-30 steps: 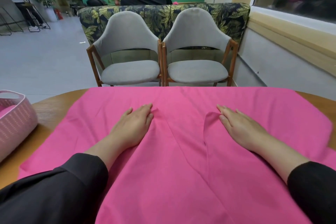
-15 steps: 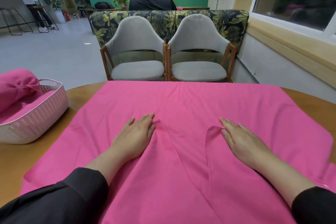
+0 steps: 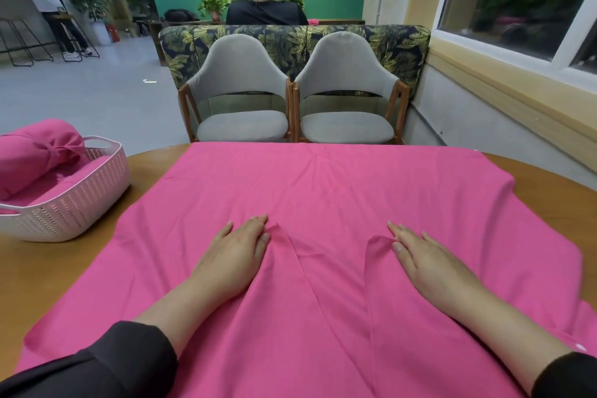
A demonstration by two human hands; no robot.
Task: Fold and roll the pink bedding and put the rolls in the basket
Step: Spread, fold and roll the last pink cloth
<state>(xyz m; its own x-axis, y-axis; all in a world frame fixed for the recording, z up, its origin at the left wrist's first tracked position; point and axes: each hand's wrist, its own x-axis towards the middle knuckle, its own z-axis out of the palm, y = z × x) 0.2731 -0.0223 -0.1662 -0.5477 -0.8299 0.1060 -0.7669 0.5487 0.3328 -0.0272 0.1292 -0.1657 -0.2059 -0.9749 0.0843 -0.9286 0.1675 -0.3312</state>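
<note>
A large pink sheet (image 3: 323,191) lies spread over the round wooden table (image 3: 64,268), with a few creases running toward me between my hands. My left hand (image 3: 235,252) rests flat on it, fingers straight, left of the middle. My right hand (image 3: 426,258) lies flat on it to the right, fingertips at a small raised fold. At the table's left stands a pale pink perforated basket (image 3: 74,203). A rolled pink bundle (image 3: 35,155) lies in it, sticking up over the rim.
Two grey chairs (image 3: 245,100) stand side by side just past the table's far edge, backed by a leaf-patterned sofa (image 3: 290,39). A person with a headset sits behind the sofa. A windowed wall runs along the right.
The view has tilted up and the basket with its pink roll has come fully into sight at the left. Both hands stay flat on the sheet in about the same places.
</note>
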